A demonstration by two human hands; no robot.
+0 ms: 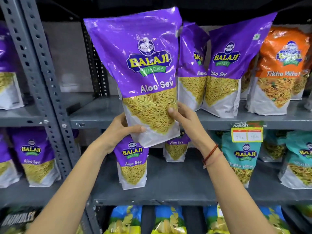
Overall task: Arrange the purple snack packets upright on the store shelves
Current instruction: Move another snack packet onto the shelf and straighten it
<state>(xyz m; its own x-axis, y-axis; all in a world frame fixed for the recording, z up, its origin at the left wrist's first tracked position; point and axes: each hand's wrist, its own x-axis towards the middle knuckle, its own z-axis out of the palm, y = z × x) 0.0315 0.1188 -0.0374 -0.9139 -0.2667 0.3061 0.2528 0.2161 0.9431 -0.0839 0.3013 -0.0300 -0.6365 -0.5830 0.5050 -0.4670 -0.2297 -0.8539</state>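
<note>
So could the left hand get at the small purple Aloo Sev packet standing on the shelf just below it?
Probably yes, but not now: the left hand is gripping the large purple packet together with the right hand. The small packet stands in the open directly beneath.

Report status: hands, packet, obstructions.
Left hand and right hand gripping purple packet, upright, off shelf. Upper shelf gap open beside standing packets.

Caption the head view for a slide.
Both hands, left and right, hold a purple Aloo Sev packet before the upper shelf.
</note>
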